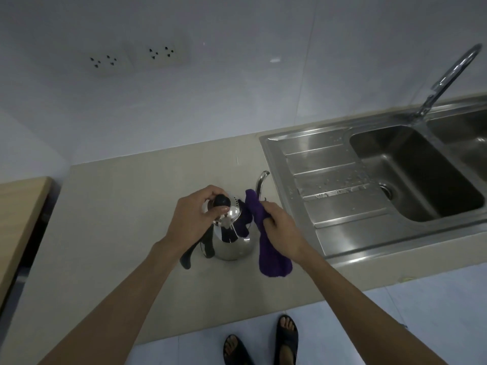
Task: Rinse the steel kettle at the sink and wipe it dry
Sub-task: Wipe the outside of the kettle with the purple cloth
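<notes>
A shiny steel kettle (233, 243) with a black handle and a curved spout stands upright on the beige counter, left of the sink. My left hand (193, 218) grips the black knob of its lid from above. My right hand (280, 223) holds a purple cloth (268, 248) bunched against the kettle's right side, near the base of the spout. The cloth's lower end hangs down onto the counter.
The steel sink (419, 177) with a ribbed drainboard lies to the right, its tap (448, 77) arching over the basin. Water drops dot the drainboard. A wooden board (18, 222) is at the left edge. Two wall sockets (137, 57) sit behind. My sandalled feet show below the counter edge.
</notes>
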A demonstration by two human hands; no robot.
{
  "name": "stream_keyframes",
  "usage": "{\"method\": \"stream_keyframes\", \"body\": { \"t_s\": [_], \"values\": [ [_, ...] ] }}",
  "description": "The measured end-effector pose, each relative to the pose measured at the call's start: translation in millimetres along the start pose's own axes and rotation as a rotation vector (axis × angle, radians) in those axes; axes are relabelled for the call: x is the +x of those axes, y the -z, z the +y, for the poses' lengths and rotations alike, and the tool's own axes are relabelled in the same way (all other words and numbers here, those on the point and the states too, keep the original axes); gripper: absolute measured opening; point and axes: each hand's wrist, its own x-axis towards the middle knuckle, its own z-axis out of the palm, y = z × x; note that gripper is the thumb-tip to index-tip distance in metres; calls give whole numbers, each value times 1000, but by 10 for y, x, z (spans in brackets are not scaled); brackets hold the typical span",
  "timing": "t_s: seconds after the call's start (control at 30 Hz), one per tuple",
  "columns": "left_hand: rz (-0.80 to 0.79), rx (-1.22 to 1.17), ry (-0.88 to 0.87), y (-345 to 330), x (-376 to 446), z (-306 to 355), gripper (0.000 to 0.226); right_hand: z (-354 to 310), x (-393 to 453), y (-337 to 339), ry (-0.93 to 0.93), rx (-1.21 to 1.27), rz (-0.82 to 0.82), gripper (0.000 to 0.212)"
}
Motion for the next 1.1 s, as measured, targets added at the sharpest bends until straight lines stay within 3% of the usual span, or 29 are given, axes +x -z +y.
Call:
{"method": "stream_keyframes", "body": {
  "t_s": [0.07,0.13,0.17,0.23,0.3,0.37,0.47,0.6,0.7,0.8,0.9,0.97,1.1],
  "values": [
    [14,44,-10,-6,-39,19,26,-80,5,108,208,-195,104,46],
    [27,29,-9,-24,-76,32,26,-63,142,146,344,-620,240,66],
    [31,16,-8,-31,-88,40,25,-44,207,131,337,-812,226,74],
    [42,28,-4,-35,-83,52,25,31,295,75,318,-1087,42,78],
    [38,67,10,-25,-62,69,27,113,334,69,363,-1243,-119,77],
    [28,105,16,-13,-44,86,27,112,388,153,409,-1344,-128,75],
    [29,91,26,-8,-39,83,26,94,384,200,359,-1287,-56,76],
    [37,78,31,-10,-49,84,26,86,367,142,441,-1235,-80,75],
    [37,58,34,-15,-51,81,27,74,387,210,359,-1155,-3,75],
    [40,60,39,-23,-54,59,27,223,314,48,363,-1072,-109,74],
    [40,81,39,-15,-39,80,27,391,302,-90,157,-676,-126,56],
    [45,80,44,-20,-38,76,29,406,227,-80,73,-440,-33,41],
    [56,44,48,-30,-45,64,28,272,145,-28,187,-281,238,60]
  ]
}}
